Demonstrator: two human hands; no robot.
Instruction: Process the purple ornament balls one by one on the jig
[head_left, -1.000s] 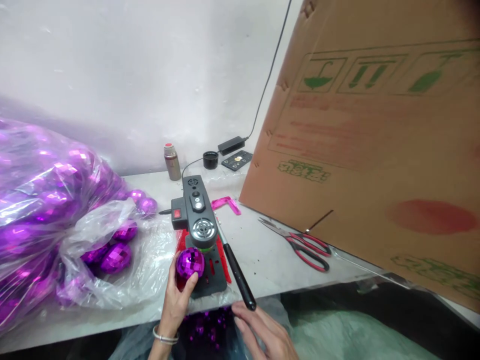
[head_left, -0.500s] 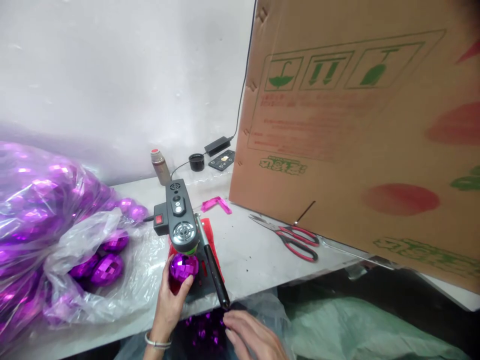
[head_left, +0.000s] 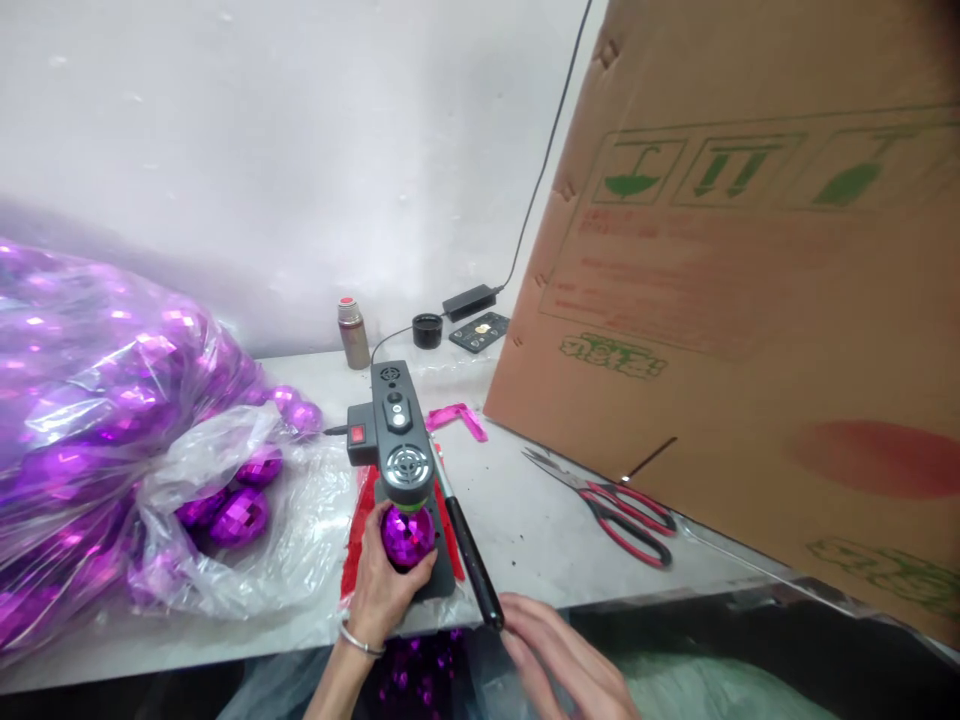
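My left hand (head_left: 391, 590) grips a shiny purple faceted ball (head_left: 409, 538), thumb at its right and fingers round its left side. The ball's top sits against the green-rimmed underside of a small dark grey press-like machine (head_left: 401, 425). A lever with a black handle (head_left: 472, 555) slants along the machine's right side towards me. At the handle's lower end, my right hand (head_left: 559, 655) has its thumb and fingers closed around the tip, partly out of frame. Under the machine lies a red cloth or sheet (head_left: 352, 570).
A clear bag of purple balls (head_left: 97, 430) fills the left, with several loose balls (head_left: 240, 517) by its mouth. Red-handled scissors (head_left: 611, 500) lie near a large cardboard box (head_left: 675, 330). A bottle (head_left: 353, 335), black cap (head_left: 427, 331) and power adapter (head_left: 470, 301) stand behind.
The view has shifted left, so everything appears further right. Both hands keep their places, the left on the ball and the right at the lever's end.
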